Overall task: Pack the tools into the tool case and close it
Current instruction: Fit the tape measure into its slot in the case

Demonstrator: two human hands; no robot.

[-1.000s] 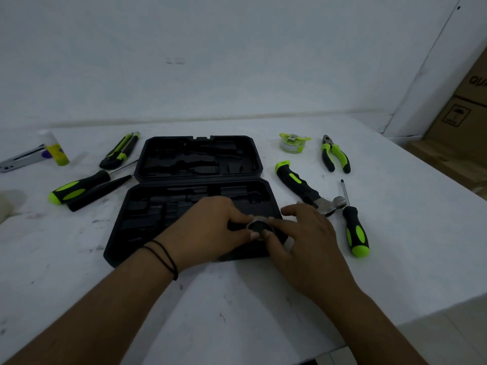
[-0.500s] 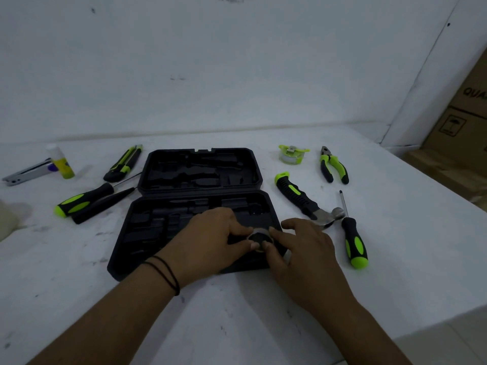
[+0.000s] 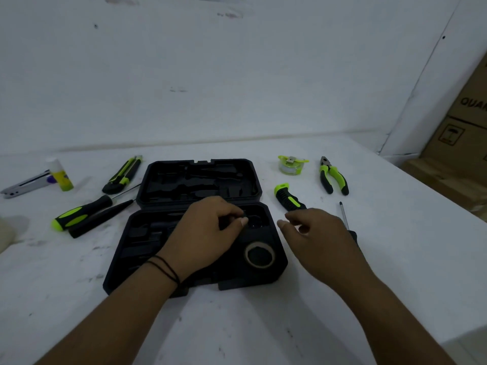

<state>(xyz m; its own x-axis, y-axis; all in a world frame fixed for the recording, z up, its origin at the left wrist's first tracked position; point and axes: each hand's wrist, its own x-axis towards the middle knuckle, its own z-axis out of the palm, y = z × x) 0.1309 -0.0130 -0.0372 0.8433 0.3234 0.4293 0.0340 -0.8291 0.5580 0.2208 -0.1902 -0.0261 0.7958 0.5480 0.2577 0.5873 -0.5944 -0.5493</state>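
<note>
The black tool case point(image 3: 279, 270) lies open on the white table, its lid point(image 3: 200, 180) flat behind the base. A roll of tape point(image 3: 259, 255) sits in the round recess at the base's near right corner. My left hand point(image 3: 203, 233) hovers over the middle of the base with fingers curled, thumb against forefinger, and nothing clearly in it. Just right of the case, my right hand point(image 3: 319, 238) is loosely spread and empty, above the head of the hammer point(image 3: 288, 198), hiding it. The pliers point(image 3: 332, 177), tape measure point(image 3: 290, 165) and a screwdriver point(image 3: 344, 214) lie to the right.
Left of the case lie a green-handled screwdriver point(image 3: 79, 213), a thin black tool point(image 3: 100, 219), a utility knife point(image 3: 122, 175), a glue stick point(image 3: 60, 176) and a metal tool point(image 3: 23, 184). Cardboard boxes point(image 3: 461, 133) stand beyond the table's right edge. A white wall is behind.
Both hands have let go of the tape roll, which now sits in its recess. They have lifted up and away from it, the right hand moving to the right.
</note>
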